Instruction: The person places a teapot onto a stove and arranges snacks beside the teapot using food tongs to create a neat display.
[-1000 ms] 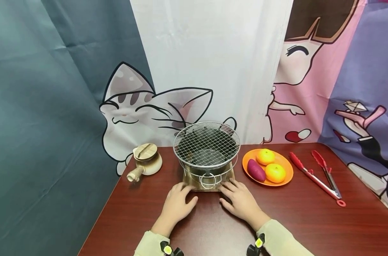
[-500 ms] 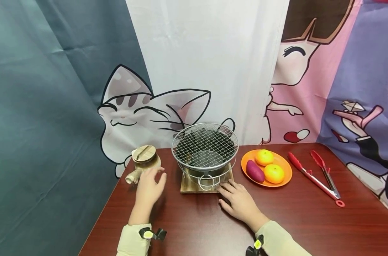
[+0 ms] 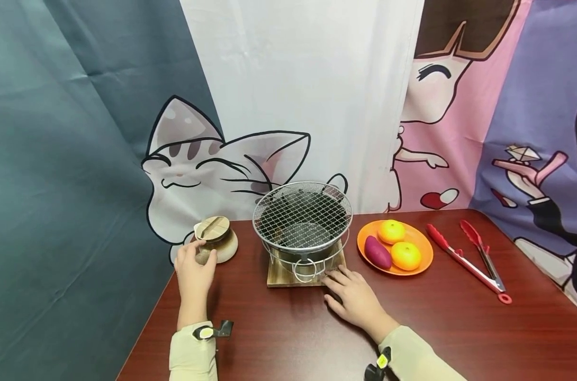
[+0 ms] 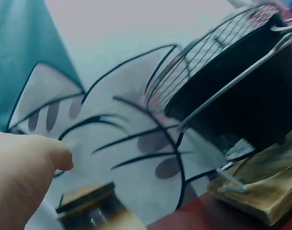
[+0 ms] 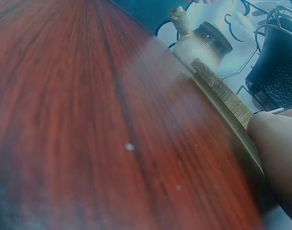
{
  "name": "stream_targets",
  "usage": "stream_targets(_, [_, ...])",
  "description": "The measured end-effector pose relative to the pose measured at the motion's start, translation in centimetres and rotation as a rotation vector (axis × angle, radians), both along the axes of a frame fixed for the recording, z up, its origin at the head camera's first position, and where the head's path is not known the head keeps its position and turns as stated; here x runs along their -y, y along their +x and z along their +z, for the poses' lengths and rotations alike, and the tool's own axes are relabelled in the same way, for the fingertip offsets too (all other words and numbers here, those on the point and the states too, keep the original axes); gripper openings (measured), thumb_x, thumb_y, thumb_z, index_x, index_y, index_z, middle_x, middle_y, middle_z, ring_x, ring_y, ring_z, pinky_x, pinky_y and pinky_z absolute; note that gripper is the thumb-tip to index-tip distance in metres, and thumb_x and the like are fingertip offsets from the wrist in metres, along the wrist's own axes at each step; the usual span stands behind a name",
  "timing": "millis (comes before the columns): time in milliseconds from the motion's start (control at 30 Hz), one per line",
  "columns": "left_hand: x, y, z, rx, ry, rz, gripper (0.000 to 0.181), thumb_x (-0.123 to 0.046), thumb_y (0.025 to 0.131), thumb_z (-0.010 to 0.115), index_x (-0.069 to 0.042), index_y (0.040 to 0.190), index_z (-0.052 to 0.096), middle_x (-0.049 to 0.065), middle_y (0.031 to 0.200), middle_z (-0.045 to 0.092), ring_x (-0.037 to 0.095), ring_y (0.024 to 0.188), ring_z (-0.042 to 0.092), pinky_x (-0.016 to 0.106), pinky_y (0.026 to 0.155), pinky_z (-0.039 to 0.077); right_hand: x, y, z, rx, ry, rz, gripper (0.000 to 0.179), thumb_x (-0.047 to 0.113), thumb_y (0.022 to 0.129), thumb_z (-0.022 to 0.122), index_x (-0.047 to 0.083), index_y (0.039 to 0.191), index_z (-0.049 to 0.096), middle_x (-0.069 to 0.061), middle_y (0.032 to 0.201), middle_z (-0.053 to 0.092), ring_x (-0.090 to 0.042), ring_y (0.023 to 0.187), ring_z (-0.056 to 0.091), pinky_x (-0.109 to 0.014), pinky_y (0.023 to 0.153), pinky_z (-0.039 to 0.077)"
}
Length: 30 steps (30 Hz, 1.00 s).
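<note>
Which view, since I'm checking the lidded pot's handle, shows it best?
The right wrist view: the handle sticks out from the pot, uncovered. In the head view, the left hand hides much of it; the left wrist view lacks it.

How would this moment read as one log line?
left fingers: over handle of lidded pot | right fingers: touching wooden board | grill: on board | orange plate: two oranges, sweet potato | tongs: spread, beside plate

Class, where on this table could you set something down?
Bare table lies between the sleeves, before the board; right of the right sleeve, nearer than plate and tongs; and in a strip between pot and board. Crowded: the pot, left hand close by; the board, bearing the grill, right hand at its edge.
</note>
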<state>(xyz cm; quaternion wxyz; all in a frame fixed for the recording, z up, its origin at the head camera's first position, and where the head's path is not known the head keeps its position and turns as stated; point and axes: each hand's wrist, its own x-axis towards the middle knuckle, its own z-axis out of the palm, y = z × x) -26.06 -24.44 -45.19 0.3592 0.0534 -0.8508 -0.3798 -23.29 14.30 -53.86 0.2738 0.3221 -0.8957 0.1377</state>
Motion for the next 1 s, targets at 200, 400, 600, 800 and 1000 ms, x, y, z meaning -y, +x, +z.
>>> stream_targets(200, [1.5,-0.8,-1.2,0.094,0.102,0.094,0.048,-0.019,0.083,0.079,-0.008,0.126,0.061,0.022,0.137,0.046,0.048,0.125,0.036,0.059,0.101,0.030,0.0,-0.1,0.1,0.003,0.005,-0.001,0.040,0.035,0.089,0.072,0.018,0.125,0.072,-0.008,0.127,0.068,-0.045,0.120,0.060,-0.058,0.094,0.049])
stream_targets(400, [2.6,-1.2,-2.8,0.207,0.198,0.093,0.061,-0.028,0.084,0.080,-0.012,0.136,0.054,0.023,0.146,0.040,0.049,0.132,0.036,0.061,0.105,0.032,-0.3,-0.3,-0.1,0.007,0.005,-0.009,0.041,0.035,0.089,0.072,0.019,0.126,0.071,-0.006,0.126,0.068,-0.044,0.121,0.059,-0.058,0.094,0.048])
stream_targets(600, [3.4,-1.9,-4.3,0.249,0.227,0.081,0.064,-0.028,0.085,0.080,-0.009,0.139,0.053,0.023,0.137,0.050,0.044,0.125,0.049,0.058,0.104,0.037,-0.3,-0.3,-0.1,0.012,0.010,-0.005,0.040,0.036,0.089,0.072,0.019,0.126,0.071,-0.006,0.127,0.067,-0.044,0.121,0.059,-0.059,0.094,0.048])
stream_targets(800, [3.6,-2.4,-5.1,0.289,0.248,0.096,0.058,-0.028,0.085,0.079,-0.012,0.137,0.056,0.024,0.132,0.058,0.043,0.119,0.054,0.057,0.099,0.041,-0.1,-0.2,0.0,0.011,0.007,-0.003,0.040,0.035,0.089,0.072,0.019,0.125,0.072,-0.006,0.127,0.068,-0.044,0.121,0.060,-0.059,0.094,0.048])
stream_targets(1000, [4.0,-2.8,-4.9,0.304,0.237,0.106,0.054,-0.030,0.088,0.077,-0.014,0.136,0.058,0.023,0.132,0.060,0.044,0.118,0.055,0.058,0.098,0.042,-0.1,-0.1,0.1,0.007,-0.005,-0.005,0.038,0.035,0.089,0.072,0.019,0.124,0.072,-0.006,0.125,0.068,-0.044,0.120,0.060,-0.059,0.093,0.049])
